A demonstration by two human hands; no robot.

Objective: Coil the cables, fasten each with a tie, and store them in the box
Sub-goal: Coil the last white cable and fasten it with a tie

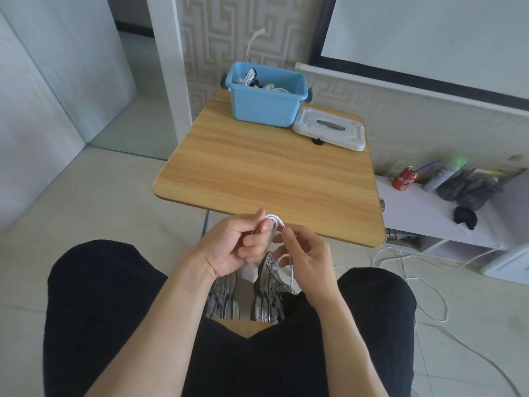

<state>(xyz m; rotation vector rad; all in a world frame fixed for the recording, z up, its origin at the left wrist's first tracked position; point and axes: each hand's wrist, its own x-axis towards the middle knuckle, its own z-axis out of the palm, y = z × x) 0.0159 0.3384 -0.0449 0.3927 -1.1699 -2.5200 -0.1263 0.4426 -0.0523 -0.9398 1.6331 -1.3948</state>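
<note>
A red can [405,179] with a straw is standing on a low white shelf [423,213], near a spray bottle [445,173] and a black cloth [465,217]. Thin white wires [429,296] are lying on the tiled floor [100,196].

White cable [275,219] is looped in a small arch just off the table's near edge, with a strand hanging down and a white plug [249,273] dangling below. Blue box [264,96] sits open at the far side, coiled cables [249,76] already inside.
</note>
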